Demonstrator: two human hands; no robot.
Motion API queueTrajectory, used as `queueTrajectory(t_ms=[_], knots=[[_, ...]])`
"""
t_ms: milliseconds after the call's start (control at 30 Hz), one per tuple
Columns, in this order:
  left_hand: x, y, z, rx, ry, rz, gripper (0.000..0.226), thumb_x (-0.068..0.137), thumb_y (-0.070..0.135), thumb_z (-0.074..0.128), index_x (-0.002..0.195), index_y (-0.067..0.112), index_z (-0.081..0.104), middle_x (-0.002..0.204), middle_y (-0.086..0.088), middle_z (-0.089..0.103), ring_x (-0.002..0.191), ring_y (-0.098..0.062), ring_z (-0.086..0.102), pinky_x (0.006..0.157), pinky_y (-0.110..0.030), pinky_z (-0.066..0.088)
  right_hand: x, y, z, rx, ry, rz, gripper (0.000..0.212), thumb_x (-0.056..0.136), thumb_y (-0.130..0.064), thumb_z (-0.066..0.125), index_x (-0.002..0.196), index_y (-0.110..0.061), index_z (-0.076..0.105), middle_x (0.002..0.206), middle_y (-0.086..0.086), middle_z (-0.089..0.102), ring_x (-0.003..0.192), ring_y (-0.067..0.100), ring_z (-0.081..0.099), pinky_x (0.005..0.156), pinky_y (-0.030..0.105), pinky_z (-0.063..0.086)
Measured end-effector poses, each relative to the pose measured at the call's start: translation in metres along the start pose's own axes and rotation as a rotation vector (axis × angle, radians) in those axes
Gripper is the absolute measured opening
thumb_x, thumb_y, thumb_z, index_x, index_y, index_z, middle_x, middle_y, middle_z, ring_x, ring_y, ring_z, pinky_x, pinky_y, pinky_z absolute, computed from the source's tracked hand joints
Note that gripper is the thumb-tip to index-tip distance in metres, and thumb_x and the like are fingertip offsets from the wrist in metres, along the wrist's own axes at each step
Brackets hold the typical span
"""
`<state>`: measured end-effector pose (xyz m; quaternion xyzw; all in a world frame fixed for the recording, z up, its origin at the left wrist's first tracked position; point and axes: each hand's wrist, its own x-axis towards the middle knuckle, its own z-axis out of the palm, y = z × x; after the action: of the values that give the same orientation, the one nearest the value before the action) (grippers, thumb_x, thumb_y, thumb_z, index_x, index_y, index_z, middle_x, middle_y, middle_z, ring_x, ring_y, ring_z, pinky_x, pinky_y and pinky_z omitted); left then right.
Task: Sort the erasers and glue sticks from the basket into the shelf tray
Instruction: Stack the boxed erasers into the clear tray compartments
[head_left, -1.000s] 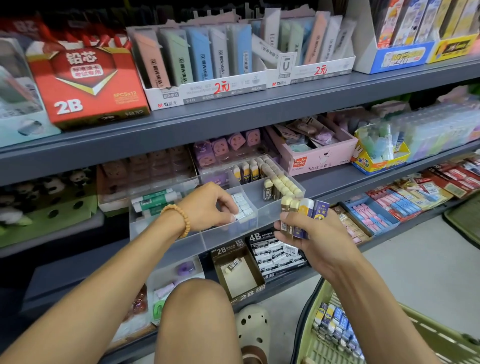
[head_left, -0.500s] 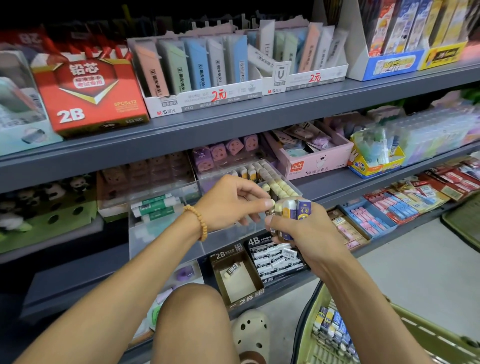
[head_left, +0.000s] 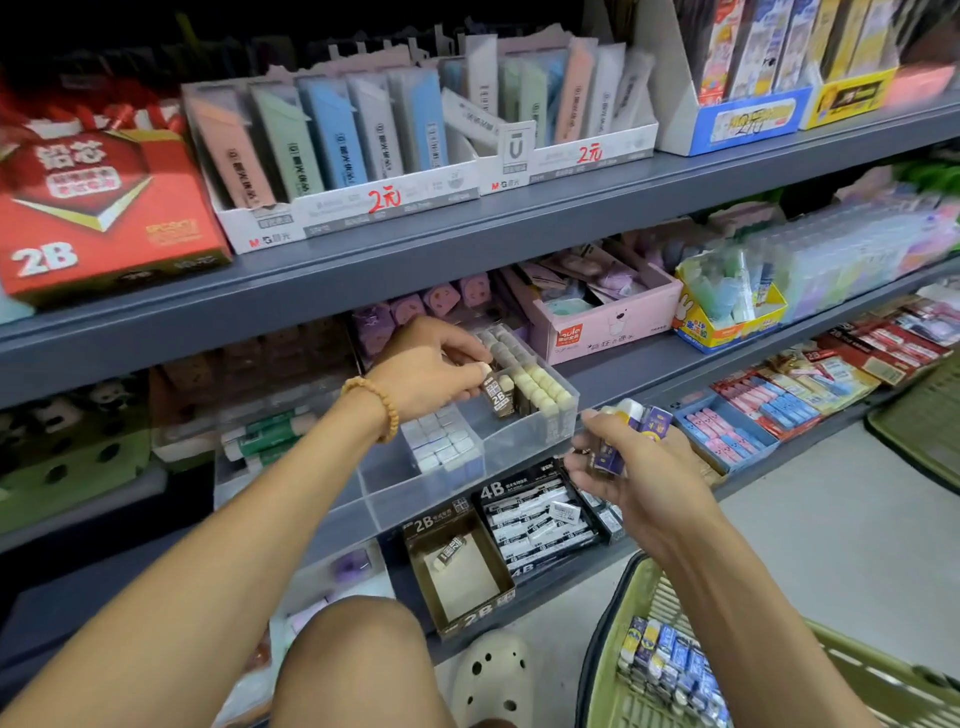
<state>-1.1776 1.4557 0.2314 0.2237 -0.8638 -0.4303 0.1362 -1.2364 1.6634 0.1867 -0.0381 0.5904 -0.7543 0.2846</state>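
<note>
My left hand (head_left: 431, 371) pinches a 2B eraser (head_left: 497, 397), lowering it into the clear shelf tray (head_left: 524, 447) beside the rows already standing there. My right hand (head_left: 631, 467) grips several more erasers (head_left: 623, 431). Many remain in the green basket (head_left: 618, 670), so I judge the sorting partway done.

The small eraser with a dark brown and white "2B" wrapper (head_left: 497, 396) has a cream top. The erasers with purple-blue and yellow wrappers (head_left: 628, 434) have white ends. The see-through plastic shelf tray (head_left: 524, 447) holds rows of cream-topped erasers (head_left: 543, 387) and white and pale blue blocks (head_left: 441, 441). The olive green plastic basket (head_left: 608, 670) holds blue and yellow packs (head_left: 670, 670). The round bead bracelet (head_left: 376, 402) is tan.
</note>
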Motion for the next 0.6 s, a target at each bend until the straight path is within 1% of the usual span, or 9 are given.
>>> queueTrajectory(t_ms=[67,100,167,200,233,300,367,467,600], knots=[[0.009,-0.002,0.009,0.103,-0.003,0.030,0.012,0.083,0.007,0.069,0.083,0.019,0.071,0.074,-0.001,0.073,0.071,-0.016,0.073,0.076,-0.034,0.060,0.002,0.002,-0.007,0.003,0.028,-0.004,0.006,0.092,-0.010,0.067,0.087,-0.009,0.065,0.070,0.009,0.065,0.059,0.018,0.064,0.051,0.025,0.053],[0.013,-0.003,0.013,0.157,-0.005,0.051,0.010,0.083,0.009,0.069,0.086,0.018,0.072,0.075,0.003,0.072,0.070,-0.013,0.072,0.076,-0.029,0.059,0.003,0.003,-0.010,0.013,0.031,-0.007,0.005,0.091,-0.009,0.067,0.087,-0.008,0.065,0.069,0.008,0.063,0.058,0.017,0.063,0.050,0.024,0.051],[0.019,-0.004,0.021,0.276,0.000,0.102,0.012,0.083,0.012,0.069,0.092,0.016,0.075,0.074,0.014,0.066,0.067,-0.002,0.064,0.070,-0.014,0.052,0.004,0.003,-0.016,0.027,0.027,-0.006,0.004,0.091,-0.007,0.066,0.087,-0.007,0.064,0.068,0.007,0.062,0.058,0.017,0.061,0.050,0.023,0.050],[0.020,-0.004,0.025,0.333,0.001,0.124,0.012,0.083,0.014,0.069,0.093,0.016,0.076,0.076,0.015,0.065,0.066,0.004,0.059,0.067,-0.010,0.047,0.005,0.004,-0.018,0.029,0.025,-0.004,0.006,0.090,-0.005,0.065,0.085,-0.007,0.064,0.068,0.007,0.062,0.059,0.017,0.062,0.050,0.022,0.050],[0.021,-0.004,0.029,0.379,-0.001,0.142,0.012,0.084,0.015,0.068,0.093,0.017,0.076,0.080,0.013,0.066,0.068,0.004,0.057,0.068,-0.011,0.046,0.006,0.004,-0.020,0.028,0.024,-0.006,0.009,0.090,-0.002,0.065,0.082,-0.007,0.064,0.067,0.006,0.062,0.059,0.017,0.062,0.050,0.022,0.050],[0.022,-0.004,0.037,0.447,-0.014,0.180,0.012,0.085,0.016,0.067,0.092,0.016,0.076,0.091,0.006,0.070,0.076,-0.005,0.061,0.079,-0.020,0.050,0.007,0.005,-0.023,0.027,0.021,-0.011,0.018,0.087,0.006,0.062,0.076,-0.007,0.060,0.063,0.005,0.061,0.058,0.017,0.063,0.050,0.022,0.050],[0.021,-0.002,0.042,0.483,-0.016,0.202,0.013,0.086,0.018,0.067,0.096,0.018,0.076,0.094,0.005,0.070,0.083,-0.010,0.064,0.084,-0.022,0.049,0.008,0.006,-0.025,0.027,0.015,-0.012,0.022,0.086,0.012,0.061,0.074,-0.006,0.058,0.062,0.005,0.061,0.059,0.018,0.064,0.052,0.021,0.051],[0.021,-0.003,0.047,0.492,0.013,0.212,0.011,0.086,0.019,0.068,0.094,0.019,0.076,0.092,0.006,0.068,0.083,-0.009,0.062,0.080,-0.018,0.045,0.010,0.009,-0.028,0.004,-0.013,0.001,0.019,0.085,0.014,0.064,0.075,-0.002,0.058,0.065,0.010,0.062,0.062,0.021,0.067,0.053,0.020,0.053],[0.021,-0.003,0.050,0.480,0.004,0.190,0.008,0.082,0.018,0.074,0.090,0.020,0.075,0.086,0.007,0.067,0.079,-0.006,0.062,0.078,-0.020,0.050,0.011,0.012,-0.030,-0.033,-0.049,0.027,0.013,0.082,0.011,0.070,0.080,0.002,0.061,0.073,0.017,0.063,0.067,0.024,0.071,0.058,0.023,0.058]])
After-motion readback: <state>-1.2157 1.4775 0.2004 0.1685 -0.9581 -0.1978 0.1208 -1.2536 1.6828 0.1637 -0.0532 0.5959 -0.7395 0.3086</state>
